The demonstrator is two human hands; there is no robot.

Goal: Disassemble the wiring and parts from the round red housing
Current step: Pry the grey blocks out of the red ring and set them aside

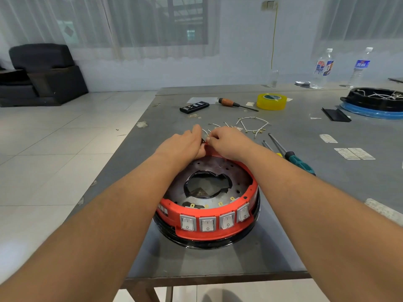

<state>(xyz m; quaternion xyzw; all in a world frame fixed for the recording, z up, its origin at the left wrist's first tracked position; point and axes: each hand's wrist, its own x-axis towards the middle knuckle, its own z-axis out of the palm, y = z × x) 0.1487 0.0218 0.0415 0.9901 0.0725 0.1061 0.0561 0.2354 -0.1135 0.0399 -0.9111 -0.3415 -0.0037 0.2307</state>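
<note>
A small dark part [203, 140] at the far rim of the round red housing [207, 229] is pinched between the left hand [185, 142] and the right hand [226, 141], the fingers of both curled onto it; what the part is cannot be told. The housing is set on the grey worktop [283, 192] directly below and nearer than the hands, four rocker switches [214, 221] seen along its near wall. Just beyond the fingertips, loose white wires [250, 125] are spread. To the right of the right hand a green-handled screwdriver [298, 162] is laid, and farther off a roll of yellow tape [271, 102].
</note>
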